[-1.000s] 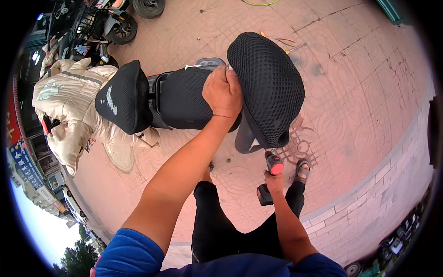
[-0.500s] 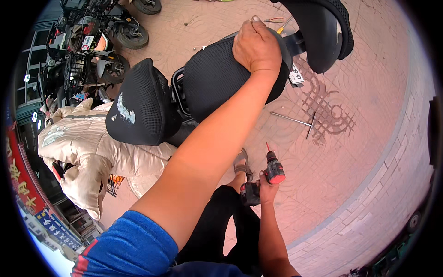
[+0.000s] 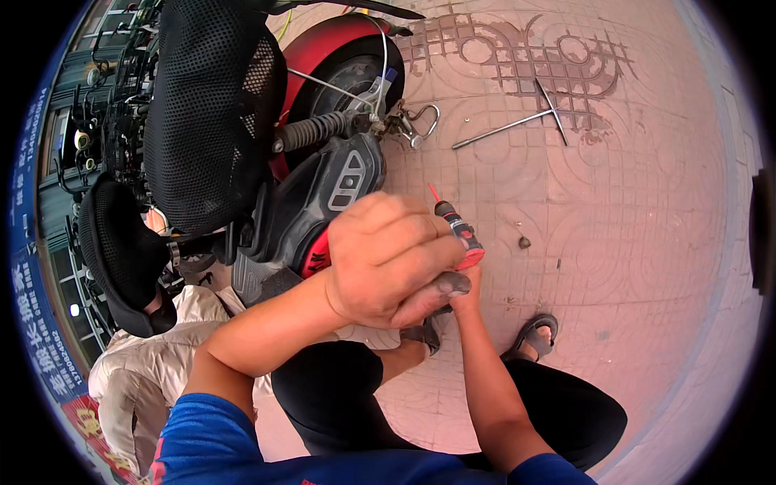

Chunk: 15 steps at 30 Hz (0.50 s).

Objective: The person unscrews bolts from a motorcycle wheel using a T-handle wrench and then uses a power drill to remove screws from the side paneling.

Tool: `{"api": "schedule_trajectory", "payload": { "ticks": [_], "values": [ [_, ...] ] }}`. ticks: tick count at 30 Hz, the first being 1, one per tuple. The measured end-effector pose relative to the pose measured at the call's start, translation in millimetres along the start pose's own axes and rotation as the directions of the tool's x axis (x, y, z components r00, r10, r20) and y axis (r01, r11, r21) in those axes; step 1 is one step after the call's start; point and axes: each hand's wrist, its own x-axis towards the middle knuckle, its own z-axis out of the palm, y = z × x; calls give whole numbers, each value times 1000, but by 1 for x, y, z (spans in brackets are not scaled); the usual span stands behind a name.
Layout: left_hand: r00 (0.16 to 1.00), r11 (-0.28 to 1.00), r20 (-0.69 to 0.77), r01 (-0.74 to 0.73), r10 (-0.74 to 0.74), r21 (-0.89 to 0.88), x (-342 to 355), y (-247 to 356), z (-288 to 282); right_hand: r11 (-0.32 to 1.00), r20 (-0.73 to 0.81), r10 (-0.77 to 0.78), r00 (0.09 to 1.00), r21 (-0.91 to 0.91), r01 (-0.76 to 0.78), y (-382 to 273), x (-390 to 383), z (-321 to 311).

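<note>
My left hand [image 3: 396,259] hangs closed in front of the drill; whatever it may hold is hidden. Behind it, my right hand [image 3: 466,289], partly covered, grips a black-and-red power drill [image 3: 457,230] with a red-tipped bit pointing up. To the upper left is a scooter with a black mesh seat [image 3: 202,113], red rear fender [image 3: 315,36], tire [image 3: 339,77], spring shock absorber [image 3: 311,129] and black side panel [image 3: 339,182] just beyond my left hand.
A backrest [image 3: 121,250] and beige quilted jacket [image 3: 141,388] are at left, with other scooters [image 3: 93,121] behind. A metal T-handle wrench [image 3: 509,127] and small dark piece [image 3: 524,242] lie on pink paving. My sandalled foot [image 3: 540,335] is lower right.
My left hand has left the seat and dropped beside the drill. The view has lowered toward the scooter's rear side, showing its wheel and shock absorber. My legs are more bent.
</note>
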Motion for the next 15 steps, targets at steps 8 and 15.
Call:
{"api": "schedule_trajectory", "payload": {
  "ticks": [8, 15],
  "values": [
    [322, 281, 252, 942, -913, -185, -234, -114, 157, 967, -24, -187, 982, -182, 180, 64, 69, 21],
    [232, -339, 538, 564, -810, -753, -211, -166, 145, 933, 304, 36, 952, 331, -141, 46, 46, 36]
  ]
}}
